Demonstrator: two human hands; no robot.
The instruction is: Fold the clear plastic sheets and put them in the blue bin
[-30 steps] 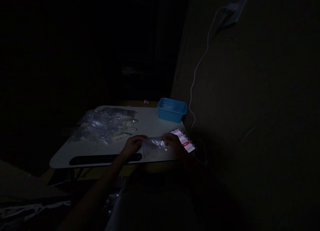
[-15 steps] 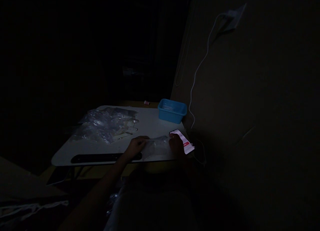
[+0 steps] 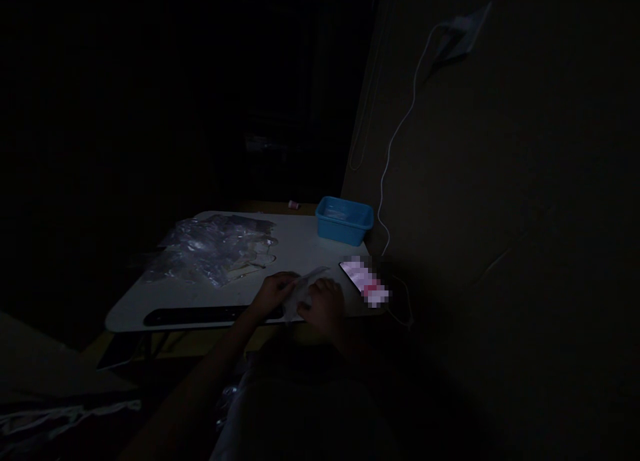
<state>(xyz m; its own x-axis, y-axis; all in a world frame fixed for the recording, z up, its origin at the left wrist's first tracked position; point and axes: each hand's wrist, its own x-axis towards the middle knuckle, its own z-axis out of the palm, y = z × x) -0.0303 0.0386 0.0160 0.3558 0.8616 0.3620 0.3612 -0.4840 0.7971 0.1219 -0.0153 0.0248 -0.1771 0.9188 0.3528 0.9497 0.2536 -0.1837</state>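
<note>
A small clear plastic bag [image 3: 302, 289] is between my hands above the front edge of the white table [image 3: 295, 248]. My left hand [image 3: 273, 294] is closed, pinching the bag's left end. Curled round the lower right part of the bag, my right hand [image 3: 326, 306] has its thumb towards the left hand. The bag looks bent, with one corner sticking up behind the right fingers. Dim light hides whether anything is inside it. Left of the hands lies a heap of clear plastic bags [image 3: 200, 248].
A blue plastic basin [image 3: 345, 231] stands at the table's back right. A lit phone [image 3: 364, 281] lies near the right edge. A white cable [image 3: 390, 148] hangs from the wall socket [image 3: 465, 34]. A dark slot strip [image 3: 195, 316] runs along the front. A small reddish-white object [image 3: 293, 205] sits behind.
My right hand has moved left from beside the phone to the middle of the bag. The bag, stretched flat before, is now bent and bunched. My left hand has stayed nearly still.
</note>
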